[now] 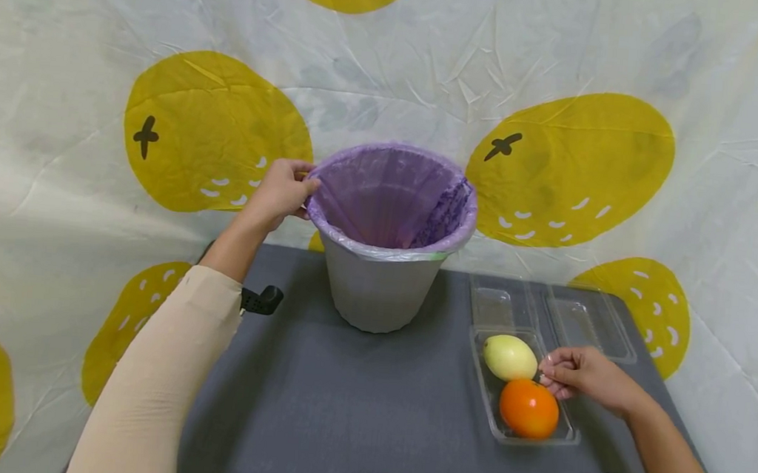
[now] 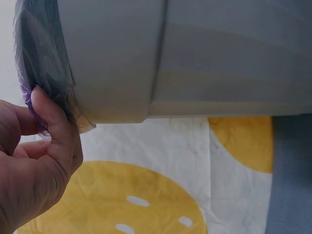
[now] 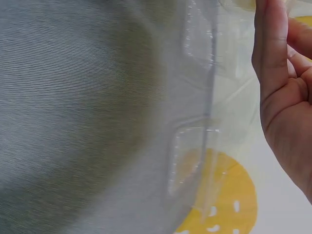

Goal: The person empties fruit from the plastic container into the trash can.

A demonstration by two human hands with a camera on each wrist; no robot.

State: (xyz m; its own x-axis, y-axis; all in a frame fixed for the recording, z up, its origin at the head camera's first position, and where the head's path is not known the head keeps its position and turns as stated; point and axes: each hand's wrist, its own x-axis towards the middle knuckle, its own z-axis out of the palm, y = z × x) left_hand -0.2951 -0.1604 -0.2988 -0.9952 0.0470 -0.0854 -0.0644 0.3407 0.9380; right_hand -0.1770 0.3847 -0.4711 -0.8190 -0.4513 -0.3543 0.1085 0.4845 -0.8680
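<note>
A pale grey bin [image 1: 378,288] stands toward the back, lined with a translucent purple bin bag [image 1: 389,193] folded over its rim. My left hand [image 1: 282,193] pinches the bag and rim at the bin's left side; in the left wrist view its fingers [image 2: 53,114] press on the bag from outside. On the right, a yellow lemon-like fruit [image 1: 510,358] and an orange [image 1: 529,409] lie in a clear plastic container [image 1: 494,424]. My right hand [image 1: 585,377] is at the container's right rim, fingertips beside the fruits; whether they grip the rim I cannot tell.
The container's clear lid [image 1: 491,297] lies folded back behind it. Another clear plastic piece [image 1: 580,319] lies to its right, near the table's back edge. A grey cloth covers the table [image 1: 352,405]. Behind hangs a white curtain [image 1: 393,59] with yellow fruit prints.
</note>
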